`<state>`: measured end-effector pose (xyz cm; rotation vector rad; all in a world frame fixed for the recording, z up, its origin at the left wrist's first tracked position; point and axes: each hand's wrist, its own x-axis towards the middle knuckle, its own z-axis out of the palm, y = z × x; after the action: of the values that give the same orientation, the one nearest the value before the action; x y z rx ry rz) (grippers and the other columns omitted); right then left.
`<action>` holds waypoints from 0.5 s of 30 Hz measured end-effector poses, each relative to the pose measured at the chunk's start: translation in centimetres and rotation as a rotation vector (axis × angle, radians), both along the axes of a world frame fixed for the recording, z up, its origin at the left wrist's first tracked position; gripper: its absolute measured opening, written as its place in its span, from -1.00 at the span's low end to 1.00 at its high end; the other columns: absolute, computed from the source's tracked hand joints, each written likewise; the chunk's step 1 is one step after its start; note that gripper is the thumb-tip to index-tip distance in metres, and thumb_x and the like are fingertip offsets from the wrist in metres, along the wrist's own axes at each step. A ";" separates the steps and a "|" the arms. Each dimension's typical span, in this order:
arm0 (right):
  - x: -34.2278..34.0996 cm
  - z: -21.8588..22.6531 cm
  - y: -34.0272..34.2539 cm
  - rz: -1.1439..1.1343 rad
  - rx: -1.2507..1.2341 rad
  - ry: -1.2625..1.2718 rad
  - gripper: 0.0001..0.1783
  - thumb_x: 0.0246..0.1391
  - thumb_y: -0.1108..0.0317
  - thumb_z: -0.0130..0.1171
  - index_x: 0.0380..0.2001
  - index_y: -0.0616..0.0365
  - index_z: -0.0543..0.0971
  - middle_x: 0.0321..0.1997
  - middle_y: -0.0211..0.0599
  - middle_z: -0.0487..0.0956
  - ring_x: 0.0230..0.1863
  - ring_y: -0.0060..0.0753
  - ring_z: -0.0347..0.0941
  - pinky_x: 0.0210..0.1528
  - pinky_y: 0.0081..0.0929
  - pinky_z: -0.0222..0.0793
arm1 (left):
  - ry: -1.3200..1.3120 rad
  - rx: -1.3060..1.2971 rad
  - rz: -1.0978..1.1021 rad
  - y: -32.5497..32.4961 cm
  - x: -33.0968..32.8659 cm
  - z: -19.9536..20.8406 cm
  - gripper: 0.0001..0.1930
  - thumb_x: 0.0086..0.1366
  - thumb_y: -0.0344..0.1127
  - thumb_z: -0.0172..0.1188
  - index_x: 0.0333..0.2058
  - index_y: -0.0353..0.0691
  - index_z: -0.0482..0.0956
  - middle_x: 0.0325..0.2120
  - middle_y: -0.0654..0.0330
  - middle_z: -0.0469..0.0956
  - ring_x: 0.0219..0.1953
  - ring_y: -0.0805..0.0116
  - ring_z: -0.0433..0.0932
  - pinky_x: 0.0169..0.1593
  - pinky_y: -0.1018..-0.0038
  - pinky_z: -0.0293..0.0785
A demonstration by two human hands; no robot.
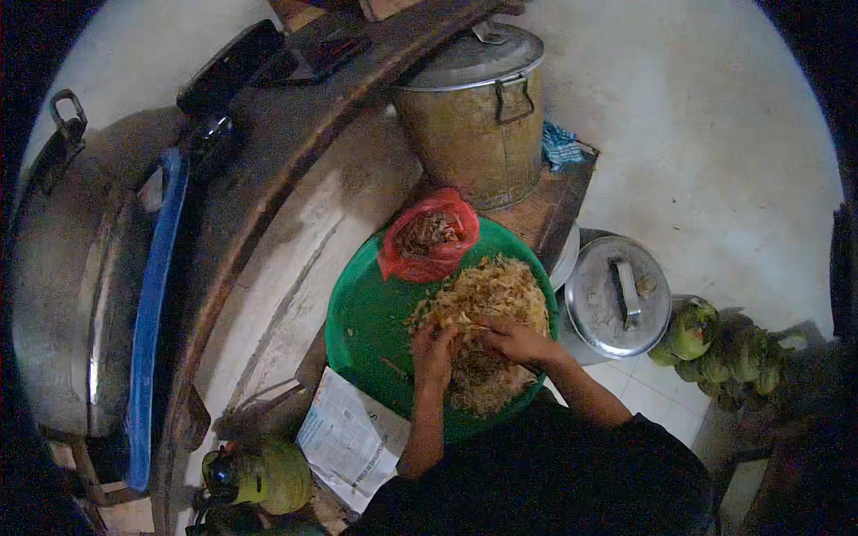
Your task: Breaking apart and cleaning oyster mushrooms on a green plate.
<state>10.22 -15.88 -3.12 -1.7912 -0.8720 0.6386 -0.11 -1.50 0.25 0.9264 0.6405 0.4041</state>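
Heap: pale shreds (514, 286), piled on R side of green basin (353, 313), spilling toward its near edge; lower part looks browner/finer.
L hand: L hand (433, 355) at heap's L edge, fingers bent down into shreds; grip partly closed, can't tell if anything's pinched.
R hand: R hand (509, 339) on mid-heap, pointing in toward L hand, fingers curled; grip partly closed too, contents hidden, can't tell what it has.
Red bag: red plastic bag (463, 216), mouth open, w/ brown shreds (422, 234) inside; sits at basin's far edge, near heap.
Paper: printed newspaper sheet (353, 442), just beside basin, near L forearm.
Tall pot: tall metal pot (465, 147), lid on, upright beyond basin on brown wooden stand (565, 201); blue-white cloth (561, 145) next to it.
R side: lidded small pot (597, 304) nr basin; green fruit (742, 353) bunched farther R.
L side: dark counter (255, 152) w/ large metal pot (58, 313) & long blue strip (157, 330); green gas cylinder (286, 482) nr newspaper's L edge.
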 end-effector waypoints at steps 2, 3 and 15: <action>-0.7 2.0 -0.1 0.026 -0.120 0.005 -0.58 0.12 0.22 -0.08 0.04 0.11 0.35 -0.01 -0.12 0.42 0.04 -0.16 0.31 0.09 -0.37 0.19 | -0.014 -0.010 -0.023 0.4 -0.2 -0.8 -0.78 0.12 -0.43 0.16 -0.23 -0.31 0.46 -0.29 0.21 0.48 -0.29 0.40 0.49 -0.25 0.55 0.45; -0.4 2.8 -0.1 -0.055 -0.058 0.263 -0.57 0.11 0.21 -0.07 0.04 0.10 0.35 0.00 -0.11 0.42 0.05 -0.16 0.30 0.10 -0.36 0.18 | -0.031 -0.016 -0.041 0.4 -0.4 -1.0 -0.76 0.12 -0.42 0.15 -0.21 -0.30 0.45 -0.26 0.23 0.47 -0.28 0.40 0.49 -0.25 0.56 0.45; -0.8 2.0 0.1 -0.032 0.186 -0.127 -0.68 0.16 0.25 -0.09 -0.07 0.13 0.42 -0.31 -0.36 0.46 -0.32 -0.51 0.35 -0.25 -0.55 0.28 | 0.117 0.557 -0.098 0.5 -1.4 -0.6 -0.74 0.09 -0.36 0.20 -0.25 -0.37 0.53 -0.36 0.19 0.55 -0.31 0.42 0.49 -0.21 0.45 0.38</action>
<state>9.40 -15.78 -1.13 -1.6878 -0.9547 0.4123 -1.51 -0.95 -0.34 1.5146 0.5954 0.4521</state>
